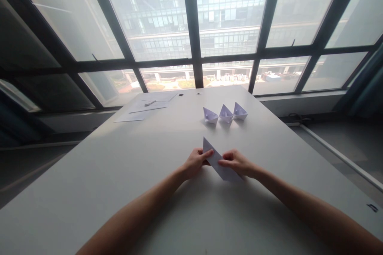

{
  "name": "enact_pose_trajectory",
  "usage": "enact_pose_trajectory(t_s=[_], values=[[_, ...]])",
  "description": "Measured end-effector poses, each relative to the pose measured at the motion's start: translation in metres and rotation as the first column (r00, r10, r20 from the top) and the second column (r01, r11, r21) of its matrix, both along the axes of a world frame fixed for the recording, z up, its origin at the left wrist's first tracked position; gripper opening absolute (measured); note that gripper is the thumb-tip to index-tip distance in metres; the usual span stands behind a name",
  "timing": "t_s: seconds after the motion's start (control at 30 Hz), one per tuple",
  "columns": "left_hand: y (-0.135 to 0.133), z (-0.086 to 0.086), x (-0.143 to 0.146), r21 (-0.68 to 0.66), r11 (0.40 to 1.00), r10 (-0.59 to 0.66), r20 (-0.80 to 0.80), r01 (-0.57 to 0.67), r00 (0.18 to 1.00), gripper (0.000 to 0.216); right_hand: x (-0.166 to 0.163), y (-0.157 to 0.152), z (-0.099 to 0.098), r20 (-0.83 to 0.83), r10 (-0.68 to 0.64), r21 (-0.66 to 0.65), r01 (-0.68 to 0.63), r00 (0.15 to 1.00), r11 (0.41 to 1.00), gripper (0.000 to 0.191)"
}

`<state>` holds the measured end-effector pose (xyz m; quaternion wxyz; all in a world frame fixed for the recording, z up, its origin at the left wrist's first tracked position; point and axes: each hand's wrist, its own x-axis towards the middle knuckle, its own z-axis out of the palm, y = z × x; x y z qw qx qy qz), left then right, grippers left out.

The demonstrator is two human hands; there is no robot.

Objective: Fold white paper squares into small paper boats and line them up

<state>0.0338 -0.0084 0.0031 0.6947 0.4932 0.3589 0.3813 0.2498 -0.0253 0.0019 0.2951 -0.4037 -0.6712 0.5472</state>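
Note:
A folded sheet of white paper (216,162) is held up at a slant over the table, one sharp corner pointing up and away. My left hand (196,161) grips its upper left side, thumb on the near face and fingers behind. On its right edge my right hand (237,162) pinches the paper, with the thumb lying along the face. Beyond my hands three folded paper boats stand in a row: a left boat (210,116), a middle boat (226,114) and a right boat (240,111).
The white table (143,175) reaches toward a large window. At its far left lie loose paper sheets (140,109) with a small whitish object (150,103) on top. A dark round hole (181,95) is near the far edge. A small dark item (372,207) sits at the right edge.

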Motion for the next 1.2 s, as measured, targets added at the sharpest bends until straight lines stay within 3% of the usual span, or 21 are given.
enact_pose_trajectory(t_s=[0.2,0.53,0.7,0.77,0.87,1.2], values=[[0.003,-0.004,0.002,-0.055,0.996,0.071,0.030,-0.070,0.997,0.052,0.002,0.001,0.003,0.012,0.086,-0.002,-0.086,0.996,0.996,0.041],[0.004,-0.002,-0.001,0.052,0.999,-0.012,0.014,0.012,1.000,0.052,-0.004,-0.001,0.000,-0.004,-0.118,0.096,0.118,0.993,0.988,0.040],[0.001,0.000,0.005,0.215,0.973,0.103,-0.080,-0.084,0.991,0.054,-0.008,0.004,-0.009,-0.071,-0.402,0.215,0.408,0.913,0.887,0.039],[-0.001,0.000,0.007,0.272,0.953,0.164,-0.108,-0.130,0.980,0.061,-0.008,0.006,-0.011,-0.063,-0.466,0.278,0.464,0.882,0.841,0.039],[-0.004,0.001,0.007,0.340,0.935,0.154,-0.147,-0.096,0.977,0.053,-0.007,0.006,-0.011,-0.030,-0.511,0.327,0.491,0.859,0.808,0.039],[-0.001,0.001,0.007,0.356,0.934,0.046,-0.168,0.017,0.985,0.044,-0.012,-0.001,-0.011,-0.042,-0.336,0.239,0.336,0.941,0.911,0.045]])
